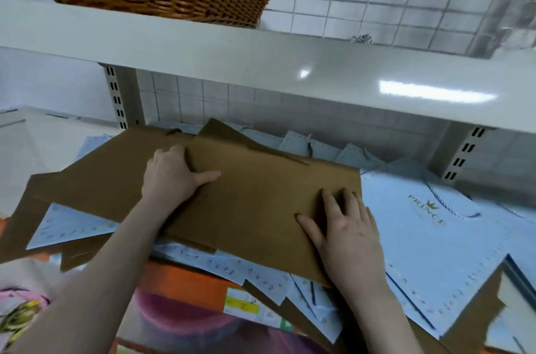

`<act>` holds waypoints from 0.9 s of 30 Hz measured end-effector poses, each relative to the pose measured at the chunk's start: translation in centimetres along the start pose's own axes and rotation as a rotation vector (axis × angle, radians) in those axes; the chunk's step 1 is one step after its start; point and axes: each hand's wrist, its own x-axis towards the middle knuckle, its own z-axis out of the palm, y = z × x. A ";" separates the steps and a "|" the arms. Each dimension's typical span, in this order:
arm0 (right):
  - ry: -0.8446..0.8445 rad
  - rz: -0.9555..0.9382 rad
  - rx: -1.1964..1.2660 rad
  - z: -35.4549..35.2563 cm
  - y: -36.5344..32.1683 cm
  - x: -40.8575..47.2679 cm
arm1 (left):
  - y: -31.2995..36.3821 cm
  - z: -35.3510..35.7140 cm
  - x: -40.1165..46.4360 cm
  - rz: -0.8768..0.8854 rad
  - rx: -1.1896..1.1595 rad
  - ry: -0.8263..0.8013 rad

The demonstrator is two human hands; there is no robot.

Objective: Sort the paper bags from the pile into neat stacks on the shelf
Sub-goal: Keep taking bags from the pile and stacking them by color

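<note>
Currently the left hand (171, 176) grips the far left edge of a flat brown paper bag (261, 202) at frame centre, the right hand (345, 226) pressing flat-fingered on it — the loose pale blue bags (429, 226) beneath could slide, skewing the stack

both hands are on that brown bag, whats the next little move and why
Probably slide the brown bag left until it lines up with the brown bag beneath. The left hand grips its far left edge, the right hand presses flat on it, and it lies skewed across the light blue bags.
</note>
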 end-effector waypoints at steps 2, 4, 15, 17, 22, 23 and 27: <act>-0.017 0.089 0.008 -0.5 -0.3 -0.3 | -0.5 0.1 -0.3 0.030 -0.137 0.055; -0.044 0.168 0.021 -0.9 -1.0 -0.8 | -1.0 0.0 -0.7 0.060 -0.263 0.113; 0.041 0.439 0.331 -3.1 -1.6 -1.7 | -3.5 -1.5 -3.0 0.014 -0.757 0.186; 0.068 0.432 0.378 -3.6 -2.0 -2.5 | -4.1 -1.9 -3.6 0.020 -0.762 0.201; 0.081 0.396 0.447 -4.8 -3.6 -4.0 | -6.5 -3.3 -4.6 0.017 -0.800 0.189; 0.047 0.388 0.458 -4.7 -4.1 -4.1 | -7.2 -3.8 -4.7 0.014 -0.796 0.182; -0.060 0.341 0.486 -3.9 -7.0 -5.3 | -10.1 -5.8 -5.3 -0.012 -0.776 0.152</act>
